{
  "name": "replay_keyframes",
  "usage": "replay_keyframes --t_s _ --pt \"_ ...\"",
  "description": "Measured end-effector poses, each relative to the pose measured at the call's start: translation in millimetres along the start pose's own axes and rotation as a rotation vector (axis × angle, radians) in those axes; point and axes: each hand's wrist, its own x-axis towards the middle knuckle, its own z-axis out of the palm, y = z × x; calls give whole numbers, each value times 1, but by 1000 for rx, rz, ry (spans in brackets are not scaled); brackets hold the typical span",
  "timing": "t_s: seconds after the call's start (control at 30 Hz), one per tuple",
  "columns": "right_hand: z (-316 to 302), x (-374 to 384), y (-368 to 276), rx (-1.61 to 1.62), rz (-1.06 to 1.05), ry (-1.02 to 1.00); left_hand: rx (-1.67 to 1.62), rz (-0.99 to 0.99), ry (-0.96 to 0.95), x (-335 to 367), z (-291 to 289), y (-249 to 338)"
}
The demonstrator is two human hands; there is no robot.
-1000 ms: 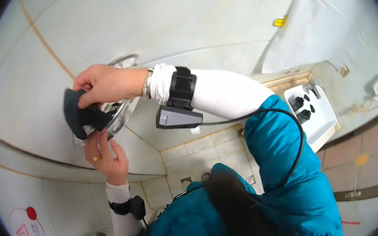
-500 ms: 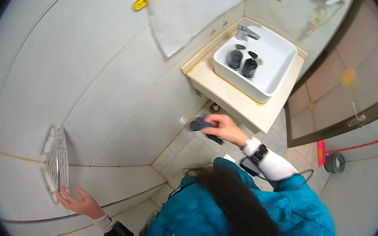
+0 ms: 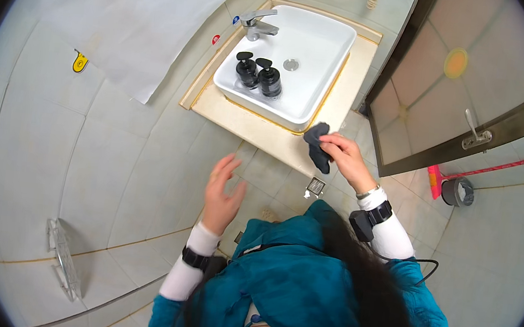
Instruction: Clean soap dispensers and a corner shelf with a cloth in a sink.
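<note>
Change noted against earlier views: left hand (image 3: 223,192) off the glass corner shelf (image 3: 63,257), now raised, open and empty, fingers spread, well apart from it. Right hand (image 3: 346,161) moved from mid-air to the basin side, pinched shut on dark grey cloth (image 3: 317,145). Cloth now touching or just beside front corner of white basin (image 3: 312,54); contact not certain. Judged: shelf work left, cloth brought to the basin. Cloth bunched, long axis running from upper left to lower right, free end hanging downward. Two dark pump bottles (image 3: 258,74) standing inside basin, below chrome tap (image 3: 257,22).
</note>
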Motion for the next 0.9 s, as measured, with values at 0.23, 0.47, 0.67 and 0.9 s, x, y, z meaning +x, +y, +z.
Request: replay_keyframes --t_s 0.23,0.47,0.67,0.9 --pt "11 78 -61 -430 -251 -11 -550 -120 -183 136 93 -19" --pt "-40 205 -49 -866 -353 98 -653 -259 -125 221 166 -80" --pt "-86 246 -2 -1003 -128 59 -582 -376 -195 237 184 -110" --pt "-102 365 49 -1051 -294 -196 -502 -475 -146 260 213 -119"
